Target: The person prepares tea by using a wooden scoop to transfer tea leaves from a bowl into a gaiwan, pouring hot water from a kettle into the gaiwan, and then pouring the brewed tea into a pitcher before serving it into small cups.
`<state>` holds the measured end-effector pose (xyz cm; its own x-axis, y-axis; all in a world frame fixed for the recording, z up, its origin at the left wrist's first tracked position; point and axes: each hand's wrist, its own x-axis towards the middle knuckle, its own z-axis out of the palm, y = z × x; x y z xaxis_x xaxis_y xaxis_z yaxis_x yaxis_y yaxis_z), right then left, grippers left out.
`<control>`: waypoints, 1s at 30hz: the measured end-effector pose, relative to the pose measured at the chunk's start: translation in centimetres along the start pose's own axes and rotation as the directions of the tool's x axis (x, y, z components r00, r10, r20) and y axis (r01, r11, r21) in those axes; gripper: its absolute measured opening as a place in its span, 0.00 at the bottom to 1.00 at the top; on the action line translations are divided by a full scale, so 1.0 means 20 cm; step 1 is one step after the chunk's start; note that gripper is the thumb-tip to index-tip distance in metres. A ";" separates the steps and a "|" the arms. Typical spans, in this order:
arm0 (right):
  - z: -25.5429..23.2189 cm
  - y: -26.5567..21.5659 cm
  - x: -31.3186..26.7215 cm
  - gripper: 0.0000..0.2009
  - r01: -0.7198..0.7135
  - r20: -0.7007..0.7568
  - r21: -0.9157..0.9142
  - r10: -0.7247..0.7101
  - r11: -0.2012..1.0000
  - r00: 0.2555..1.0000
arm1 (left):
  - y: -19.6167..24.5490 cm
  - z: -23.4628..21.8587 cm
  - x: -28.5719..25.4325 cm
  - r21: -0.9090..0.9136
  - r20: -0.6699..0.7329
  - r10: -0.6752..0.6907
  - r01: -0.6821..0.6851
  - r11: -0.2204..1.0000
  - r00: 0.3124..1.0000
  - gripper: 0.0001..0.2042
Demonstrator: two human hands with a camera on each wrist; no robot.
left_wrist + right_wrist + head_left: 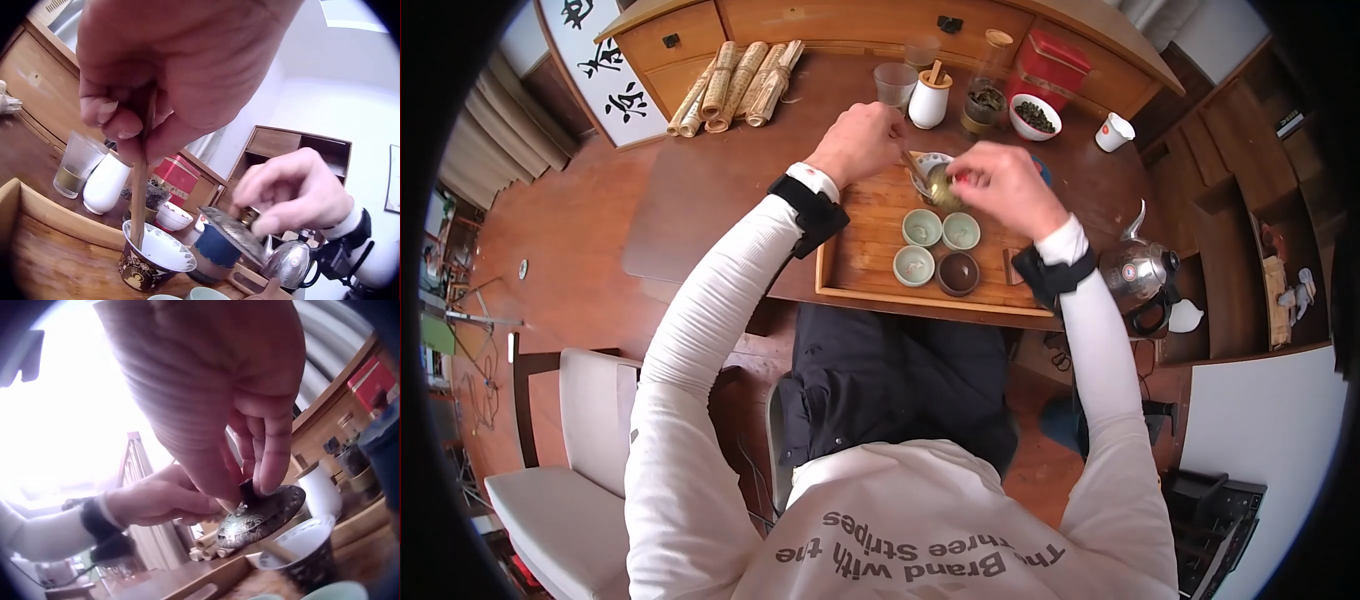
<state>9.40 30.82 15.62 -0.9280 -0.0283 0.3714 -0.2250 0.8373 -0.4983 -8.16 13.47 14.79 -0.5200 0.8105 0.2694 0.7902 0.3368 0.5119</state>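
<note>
My left hand (860, 145) pinches a thin wooden stick (141, 194) whose lower end stands inside a patterned cup with a white interior (164, 251). The fingers of my right hand (225, 394) pinch the knob of a patterned metallic lid (262, 519), held tilted beside and above that cup. In the left wrist view the lid (232, 232) is in front of a blue jar (215, 250). Three pale green cups (914, 266) and a brown cup (958, 273) stand on the wooden tray (870, 288), nearer to my body.
Behind the tray are a white canister (929, 103), a glass cup (895, 85), a bowl of dark leaves (1036, 118) and a red box (1050, 68). Rolled scrolls (735, 85) lie at the back left. A metal kettle (1132, 270) stands at the right, a paper cup (1114, 133) behind it.
</note>
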 end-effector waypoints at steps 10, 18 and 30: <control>0.10 0.22 0.19 0.10 -0.047 0.177 -0.158 0.075 0.986 0.981 | 0.05 -0.03 -0.08 -0.023 -0.066 -0.009 0.008 1.000 0.998 0.09; 0.13 0.22 0.16 0.12 -0.086 0.144 -0.112 0.102 0.990 0.984 | 0.08 -0.14 -0.11 -0.079 -0.098 -0.084 0.076 0.994 0.992 0.10; 0.13 0.02 0.14 0.20 -0.206 -0.032 0.661 0.301 0.722 0.953 | 0.01 -0.14 -0.16 -0.988 0.023 -0.409 0.084 0.131 0.912 0.11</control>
<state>6.03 29.72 14.48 -0.9425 0.2430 0.2292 -0.1675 0.2498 -0.9537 -7.19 9.65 16.28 -0.7900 0.6128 0.0179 -0.2599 -0.3612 0.8955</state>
